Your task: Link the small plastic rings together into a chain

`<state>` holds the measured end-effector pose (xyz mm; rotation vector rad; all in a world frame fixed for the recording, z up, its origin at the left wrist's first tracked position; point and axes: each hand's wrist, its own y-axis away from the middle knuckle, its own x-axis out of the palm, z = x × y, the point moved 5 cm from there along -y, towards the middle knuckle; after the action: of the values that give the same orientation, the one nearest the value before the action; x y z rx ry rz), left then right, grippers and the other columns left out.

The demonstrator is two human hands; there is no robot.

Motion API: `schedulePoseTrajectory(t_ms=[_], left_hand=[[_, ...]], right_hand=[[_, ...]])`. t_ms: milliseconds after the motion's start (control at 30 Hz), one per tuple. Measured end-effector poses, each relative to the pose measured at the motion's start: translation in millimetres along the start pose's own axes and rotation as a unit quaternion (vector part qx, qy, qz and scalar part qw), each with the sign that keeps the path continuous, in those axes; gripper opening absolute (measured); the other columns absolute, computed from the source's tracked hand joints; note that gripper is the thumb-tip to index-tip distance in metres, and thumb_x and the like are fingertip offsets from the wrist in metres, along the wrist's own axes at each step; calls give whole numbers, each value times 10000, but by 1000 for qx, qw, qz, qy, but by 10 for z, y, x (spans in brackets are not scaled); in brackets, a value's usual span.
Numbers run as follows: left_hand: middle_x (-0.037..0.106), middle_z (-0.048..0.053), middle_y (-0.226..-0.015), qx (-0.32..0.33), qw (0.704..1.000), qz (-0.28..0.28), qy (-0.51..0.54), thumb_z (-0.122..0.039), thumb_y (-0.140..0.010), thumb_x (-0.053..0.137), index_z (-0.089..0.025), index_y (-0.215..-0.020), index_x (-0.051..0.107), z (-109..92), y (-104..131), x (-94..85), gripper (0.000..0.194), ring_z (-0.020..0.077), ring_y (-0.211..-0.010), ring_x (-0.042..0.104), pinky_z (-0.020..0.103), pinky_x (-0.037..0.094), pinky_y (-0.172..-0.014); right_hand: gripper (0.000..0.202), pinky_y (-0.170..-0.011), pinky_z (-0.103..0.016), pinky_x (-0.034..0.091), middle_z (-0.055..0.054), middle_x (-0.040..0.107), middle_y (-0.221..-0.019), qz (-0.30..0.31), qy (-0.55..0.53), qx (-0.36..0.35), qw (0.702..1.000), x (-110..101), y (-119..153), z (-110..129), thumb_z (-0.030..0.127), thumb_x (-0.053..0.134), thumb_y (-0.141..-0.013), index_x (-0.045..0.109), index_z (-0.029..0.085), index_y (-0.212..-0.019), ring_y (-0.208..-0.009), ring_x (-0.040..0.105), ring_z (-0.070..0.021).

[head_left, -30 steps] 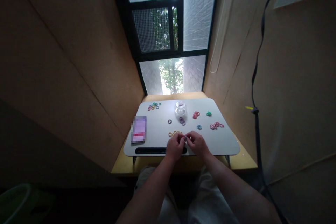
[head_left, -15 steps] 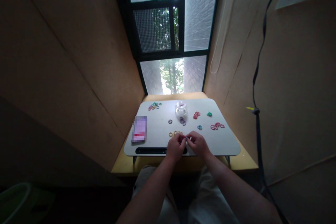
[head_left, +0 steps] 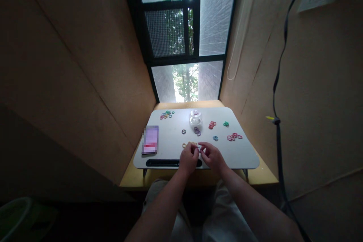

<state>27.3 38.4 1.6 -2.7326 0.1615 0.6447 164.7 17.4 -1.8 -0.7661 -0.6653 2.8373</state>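
My left hand and my right hand meet near the front edge of the white lap table. Their fingertips are pinched together around a small greyish band, too small to make out well. Yellow rings, like small hair ties, lie just beyond my left fingers, which partly cover them. Farther back are a single dark grey ring and a purple cluster of rings. Blue rings lie beyond my right hand.
A clear jar stands at the back middle. Red rings, green rings and pinkish-red rings lie to the right. A mixed pile sits back left, above a phone. A black slot runs along the front.
The fingers of my right hand have shifted slightly left and spread a little, so more of the small band shows between my fingertips. The rings on the table have not moved.
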Motion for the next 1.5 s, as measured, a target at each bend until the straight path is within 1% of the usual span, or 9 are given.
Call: schedulePoseTrajectory(t_ms=[100,233,467,667,833,967,1200,1333,1500], left_hand=[[614,-15,-732,-5,1000,-2,6,-246,-856,495,-196,-840,543,8,-8,3,71,126,-656,557,240,394,-630],[609,-16,-717,-12,1000,-14,11,-241,-847,506,-192,-821,547,11,-16,-10,69,124,-650,563,241,409,-639],[620,-9,-724,-20,1000,-15,15,-241,-841,515,-191,-819,553,6,-15,-16,67,128,-654,571,245,416,-635],[649,4,-750,-24,1000,-9,4,-245,-833,534,-192,-823,571,8,-9,-6,66,132,-677,594,246,425,-646],[655,0,-743,-20,1000,0,-5,-273,-832,546,-196,-828,585,13,-4,1,86,134,-674,599,247,423,-646],[651,-4,-728,-10,1000,14,-8,-278,-832,547,-199,-816,598,5,-6,11,95,137,-677,597,251,424,-651],[653,5,-743,23,999,35,-28,-293,-831,563,-204,-883,654,-38,3,20,137,134,-663,576,250,417,-638],[632,-8,-710,32,998,42,-17,-273,-804,586,-204,-958,652,-53,15,21,180,127,-629,561,244,422,-618],[641,-13,-710,29,998,46,-8,-250,-782,601,-205,-969,638,-76,29,16,196,122,-620,576,235,434,-614]], right_hand=[[324,-501,-214,431,-17,659,-849,8,0,-15,1000,0,0,28,177,551,-794,636,203,-1106,-497,459,-84],[292,-552,-230,449,-17,659,-874,23,30,-34,999,7,8,68,160,554,-788,645,214,-1060,-523,473,-91],[236,-593,-253,456,-27,663,-884,11,36,-22,999,-5,33,91,200,522,-838,631,215,-1047,-572,505,-116],[141,-611,-264,448,-27,653,-799,-3,28,-9,1000,-30,1,60,229,503,-851,638,200,-877,-616,524,-135],[88,-544,-246,400,8,597,-673,-7,44,4,999,-37,-10,41,222,524,-820,604,198,-790,-543,485,-118],[60,-519,-235,376,30,549,-606,-12,53,16,998,-35,-3,14,228,531,-811,572,203,-776,-515,477,-117],[66,-573,-240,410,16,590,-652,-10,49,18,999,-22,-12,-14,230,513,-821,549,211,-769,-585,540,-139],[60,-577,-242,409,19,583,-648,-10,46,22,999,-18,-14,-27,234,508,-822,544,214,-778,-585,537,-141],[77,-572,-245,399,21,568,-646,-11,47,23,999,-14,-8,-29,247,495,-836,529,216,-774,-582,530,-140]])
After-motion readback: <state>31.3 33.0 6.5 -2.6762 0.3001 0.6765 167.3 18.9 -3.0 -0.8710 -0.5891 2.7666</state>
